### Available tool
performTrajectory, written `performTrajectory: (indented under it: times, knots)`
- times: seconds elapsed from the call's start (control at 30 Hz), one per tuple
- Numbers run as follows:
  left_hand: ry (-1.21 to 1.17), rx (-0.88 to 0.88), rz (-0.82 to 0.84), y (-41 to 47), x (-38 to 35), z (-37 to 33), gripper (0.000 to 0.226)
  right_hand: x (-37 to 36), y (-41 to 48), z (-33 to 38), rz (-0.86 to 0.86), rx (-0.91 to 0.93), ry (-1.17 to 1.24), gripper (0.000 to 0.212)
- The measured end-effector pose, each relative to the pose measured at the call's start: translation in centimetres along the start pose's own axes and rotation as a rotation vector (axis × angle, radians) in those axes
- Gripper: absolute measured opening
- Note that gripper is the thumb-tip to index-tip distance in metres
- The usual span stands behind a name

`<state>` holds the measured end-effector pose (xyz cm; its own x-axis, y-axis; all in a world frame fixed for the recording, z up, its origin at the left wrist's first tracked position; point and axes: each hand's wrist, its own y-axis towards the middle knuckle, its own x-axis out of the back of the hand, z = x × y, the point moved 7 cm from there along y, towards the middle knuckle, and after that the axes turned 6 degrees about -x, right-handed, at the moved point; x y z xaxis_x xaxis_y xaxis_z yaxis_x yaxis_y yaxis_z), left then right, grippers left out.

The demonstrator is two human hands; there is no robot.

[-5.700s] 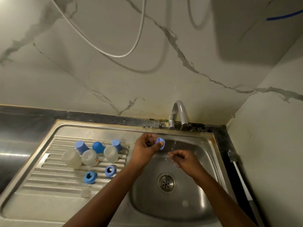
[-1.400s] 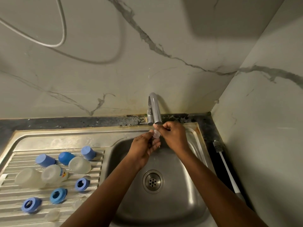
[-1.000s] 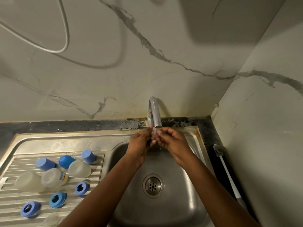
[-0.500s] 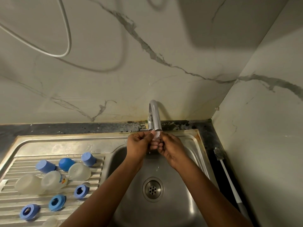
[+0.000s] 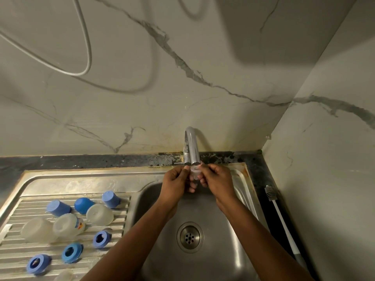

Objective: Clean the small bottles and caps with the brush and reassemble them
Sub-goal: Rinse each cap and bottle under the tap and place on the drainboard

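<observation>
Both hands meet right under the tap spout (image 5: 192, 151), over the sink basin (image 5: 205, 260). My left hand (image 5: 176, 184) and my right hand (image 5: 216, 180) pinch a small clear plastic piece (image 5: 195, 171) between their fingertips. On the draining board (image 5: 60, 179) lie three translucent small bottles (image 5: 67, 225), three blue caps (image 5: 58, 207) and three blue rings (image 5: 72, 251). The white-handled brush (image 5: 282, 220) lies on the dark counter strip right of the sink.
The drain (image 5: 190, 237) sits in the basin's middle. A marble wall stands close behind and on the right. A grey hose (image 5: 87, 47) loops on the back wall. Another clear small piece (image 5: 65, 275) lies at the board's front edge.
Earlier my left hand held a blue ring near the tap. That ring now lies on the board, and both hands hold a clear piece under the spout, slightly higher than half a second ago.
</observation>
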<state>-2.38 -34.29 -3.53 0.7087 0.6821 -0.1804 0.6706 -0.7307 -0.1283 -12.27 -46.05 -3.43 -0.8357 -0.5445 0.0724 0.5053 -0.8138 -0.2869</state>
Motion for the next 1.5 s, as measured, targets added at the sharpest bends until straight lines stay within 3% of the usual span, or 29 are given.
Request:
performTrajectory:
  times: [0.2, 0.3, 0.5, 0.6, 0.73, 0.97, 1.17, 1.3, 1.5]
  knots:
    - [-0.059, -0.054, 0.065, -0.3, 0.1, 0.1, 0.022, -0.9, -0.1, -0.3, 0.19, -0.028, 0.052, 0.012]
    - [-0.006, -0.1, 0.027, -0.5, 0.8, -0.5, 0.019, -1.1, -0.4, -0.6, 0.289, -0.123, 0.153, 0.019]
    - [0.254, -0.184, 0.01, -0.2, 1.2, -0.7, 0.014, -0.4, -0.5, 0.1, 0.228, -0.126, -0.003, 0.007]
    - [0.256, -0.181, -0.012, -0.1, 1.6, -0.5, 0.012, -0.9, -0.5, 0.2, 0.286, -0.122, -0.042, 0.011]
    - [0.172, -0.154, 0.011, -0.3, 1.6, -0.6, 0.017, -1.5, -0.2, -0.9, 0.41, -0.281, 0.142, 0.021]
    - [0.144, -0.162, 0.048, -0.9, 1.7, -1.3, 0.021, -1.7, -1.2, -0.7, 0.521, -0.358, 0.321, 0.029]
    - [0.182, -0.167, -0.007, -1.6, 2.6, -1.9, 0.012, -0.6, -2.2, -1.9, 0.312, -0.341, 0.207, 0.019]
    - [0.244, -0.202, -0.007, -2.7, 3.6, -2.5, 0.01, -0.4, -3.5, -2.9, 0.297, -0.355, 0.125, 0.017]
    - [0.405, -0.246, -0.001, -5.0, 5.8, -3.7, 0.016, -1.4, -6.1, -2.6, 0.308, -0.101, -0.315, 0.014]
